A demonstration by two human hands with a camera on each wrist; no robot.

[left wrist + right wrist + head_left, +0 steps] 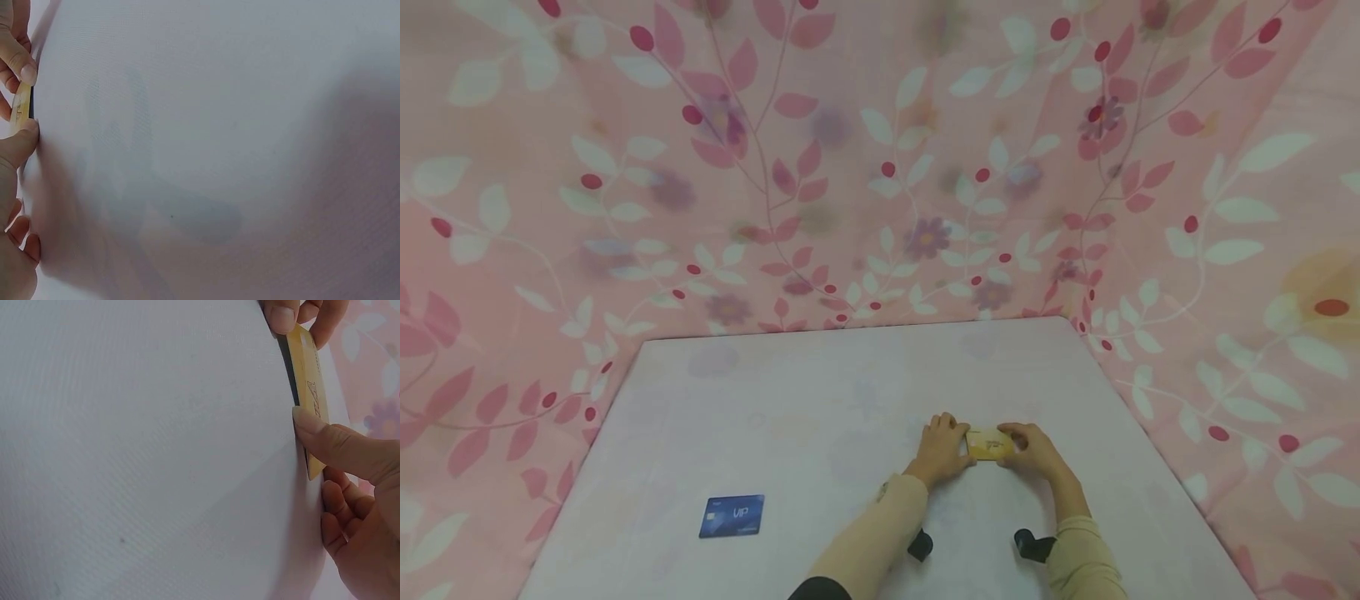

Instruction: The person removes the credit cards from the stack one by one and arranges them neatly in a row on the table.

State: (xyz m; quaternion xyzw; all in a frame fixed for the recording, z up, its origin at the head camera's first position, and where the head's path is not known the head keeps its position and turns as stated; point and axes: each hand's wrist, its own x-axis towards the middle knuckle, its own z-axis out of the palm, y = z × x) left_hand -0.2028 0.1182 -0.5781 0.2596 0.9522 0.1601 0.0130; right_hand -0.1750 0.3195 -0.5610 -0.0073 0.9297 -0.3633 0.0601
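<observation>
A small yellow card [988,445] with darker print lies on or close over the white tabletop, right of the middle in the head view. My left hand [942,447] pinches its left end between thumb and fingers. At the opposite end, my right hand [1036,452] pinches it the same way. The right wrist view shows the card [306,369] edge-on and slightly raised, a dark strip showing beneath it. There my right thumb [337,447] presses its near long edge. A sliver of the card [22,109] shows between both hands in the left wrist view.
A blue card [732,517] marked VIP lies flat at the left of the white table [820,400]. Pink floral cloth [850,167] hangs behind and at both sides. Dark wrist-worn pieces [1033,546] stick out from the sleeves.
</observation>
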